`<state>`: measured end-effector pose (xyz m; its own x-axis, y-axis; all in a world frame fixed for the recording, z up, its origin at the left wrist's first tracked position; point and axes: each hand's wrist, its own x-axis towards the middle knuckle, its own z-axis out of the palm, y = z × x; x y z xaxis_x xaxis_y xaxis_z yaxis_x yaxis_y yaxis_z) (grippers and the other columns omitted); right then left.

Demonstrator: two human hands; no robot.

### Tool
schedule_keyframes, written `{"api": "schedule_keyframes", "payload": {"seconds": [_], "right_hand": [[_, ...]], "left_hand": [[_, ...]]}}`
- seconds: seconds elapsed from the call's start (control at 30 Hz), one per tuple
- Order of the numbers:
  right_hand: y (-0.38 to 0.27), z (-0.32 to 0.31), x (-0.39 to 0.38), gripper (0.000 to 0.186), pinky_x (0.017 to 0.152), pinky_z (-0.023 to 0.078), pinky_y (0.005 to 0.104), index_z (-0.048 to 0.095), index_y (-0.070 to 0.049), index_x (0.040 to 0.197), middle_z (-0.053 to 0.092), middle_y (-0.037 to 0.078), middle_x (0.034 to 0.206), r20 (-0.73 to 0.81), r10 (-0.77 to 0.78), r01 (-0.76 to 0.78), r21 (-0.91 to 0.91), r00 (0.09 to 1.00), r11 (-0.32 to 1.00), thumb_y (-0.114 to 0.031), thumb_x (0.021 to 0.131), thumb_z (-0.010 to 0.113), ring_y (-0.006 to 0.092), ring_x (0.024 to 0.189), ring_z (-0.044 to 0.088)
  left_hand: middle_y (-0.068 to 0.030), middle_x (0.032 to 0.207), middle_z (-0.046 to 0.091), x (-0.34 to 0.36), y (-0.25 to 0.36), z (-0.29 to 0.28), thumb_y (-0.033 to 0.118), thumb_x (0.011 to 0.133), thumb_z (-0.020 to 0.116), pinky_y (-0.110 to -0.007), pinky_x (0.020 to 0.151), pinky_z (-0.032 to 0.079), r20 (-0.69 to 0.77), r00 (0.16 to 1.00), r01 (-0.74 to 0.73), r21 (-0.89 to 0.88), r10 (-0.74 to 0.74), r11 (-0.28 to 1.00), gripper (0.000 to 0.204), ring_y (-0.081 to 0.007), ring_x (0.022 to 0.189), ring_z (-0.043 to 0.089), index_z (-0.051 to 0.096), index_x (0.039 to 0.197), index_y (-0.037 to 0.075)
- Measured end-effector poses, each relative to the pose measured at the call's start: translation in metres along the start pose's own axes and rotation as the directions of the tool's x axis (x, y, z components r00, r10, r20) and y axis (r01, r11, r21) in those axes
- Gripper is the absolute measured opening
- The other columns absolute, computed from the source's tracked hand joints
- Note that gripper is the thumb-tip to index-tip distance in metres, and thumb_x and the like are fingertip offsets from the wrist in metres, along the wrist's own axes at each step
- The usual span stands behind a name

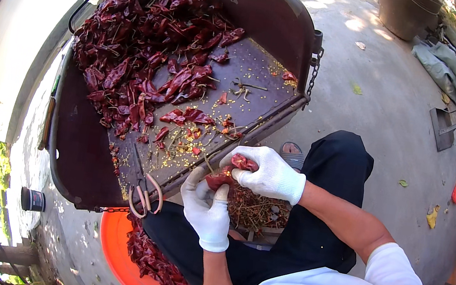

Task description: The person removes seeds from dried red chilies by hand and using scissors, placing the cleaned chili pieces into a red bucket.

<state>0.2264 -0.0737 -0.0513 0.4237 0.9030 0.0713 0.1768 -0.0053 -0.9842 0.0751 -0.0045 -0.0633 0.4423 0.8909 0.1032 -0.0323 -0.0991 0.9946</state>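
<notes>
Left hand (206, 212) and right hand (273, 175) both pinch a chili (214, 182), perhaps torn open, beside the cart (272, 12); scissors (144, 196) lie across its near edge.

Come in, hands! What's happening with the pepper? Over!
Left hand, right hand: both gripping pepper. Pepper red, between them. Scissors off left, apart from hands, seemingly not in the way.

Room to pass lies over the right side of the cart bed (245, 63); heaped dried peppers (143, 43) block the far left, scissors (142, 196) (handles at the edge) the near left.
</notes>
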Motion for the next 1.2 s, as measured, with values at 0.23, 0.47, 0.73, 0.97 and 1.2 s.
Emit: {"api": "schedule_keyframes", "payload": {"seconds": [0.23, 0.47, 0.73, 0.97, 1.2], "right_hand": [[-0.002, 0.032, 0.003, 0.031, 0.082, 0.053, 0.0382, 0.065, -0.003, 0.110, 0.068, 0.019, 0.096, -0.023, -0.111, 0.111, 0.006, 0.994, 0.994, -0.020, 0.084, 0.067, 0.0327, 0.090, 0.068], [-0.003, 0.028, 0.006, 0.036, 0.080, 0.053, 0.0404, 0.065, -0.005, 0.107, 0.066, 0.018, 0.097, -0.039, -0.292, 0.285, -0.134, 0.955, 0.949, -0.028, 0.081, 0.075, 0.0378, 0.093, 0.065], [-0.001, 0.027, 0.008, 0.037, 0.082, 0.053, 0.0368, 0.065, -0.005, 0.112, 0.070, 0.017, 0.099, 0.069, -0.162, 0.169, -0.117, 0.984, 0.979, -0.024, 0.082, 0.078, 0.0324, 0.093, 0.070], [0.001, 0.028, 0.007, 0.029, 0.073, 0.054, 0.0418, 0.066, -0.007, 0.100, 0.068, 0.014, 0.088, -0.050, -0.298, 0.258, -0.379, 0.953, 0.889, -0.018, 0.076, 0.077, 0.0343, 0.085, 0.068], [-0.004, 0.034, 0.002, 0.030, 0.075, 0.054, 0.0374, 0.067, -0.006, 0.101, 0.068, 0.014, 0.091, 0.075, -0.292, 0.299, -0.372, 0.953, 0.879, -0.011, 0.075, 0.080, 0.0314, 0.085, 0.068]], "left_hand": [[-0.0163, 0.080, 0.069, 0.001, 0.003, -0.001, -0.001, 0.087, 0.063, -0.034, 0.064, 0.052, -0.072, 0.963, -0.169, 0.588, 0.259, 0.791, 0.016, -0.0218, 0.069, 0.069, 0.063, 0.103, -0.003], [-0.0193, 0.091, 0.070, 0.006, -0.005, -0.011, 0.011, 0.091, 0.061, -0.045, 0.069, 0.054, 0.105, 0.966, -0.229, 0.767, 0.236, 0.599, 0.029, -0.0385, 0.081, 0.069, 0.062, 0.120, 0.006], [-0.0185, 0.082, 0.070, 0.007, 0.006, -0.020, 0.013, 0.094, 0.061, -0.041, 0.065, 0.053, 0.245, 0.954, -0.297, 0.836, 0.172, 0.461, 0.023, -0.0337, 0.072, 0.069, 0.065, 0.111, -0.001], [-0.0047, 0.093, 0.069, 0.006, 0.043, -0.031, 0.003, 0.088, 0.070, -0.023, 0.071, 0.051, 0.082, 0.987, -0.158, 0.487, 0.135, 0.859, 0.024, -0.0082, 0.079, 0.063, 0.070, 0.111, -0.002], [-0.0058, 0.083, 0.069, 0.013, 0.021, -0.032, 0.005, 0.089, 0.071, -0.022, 0.061, 0.050, 0.077, 0.943, -0.319, 0.498, 0.325, 0.806, 0.013, -0.0098, 0.068, 0.062, 0.070, 0.098, -0.004]]}}
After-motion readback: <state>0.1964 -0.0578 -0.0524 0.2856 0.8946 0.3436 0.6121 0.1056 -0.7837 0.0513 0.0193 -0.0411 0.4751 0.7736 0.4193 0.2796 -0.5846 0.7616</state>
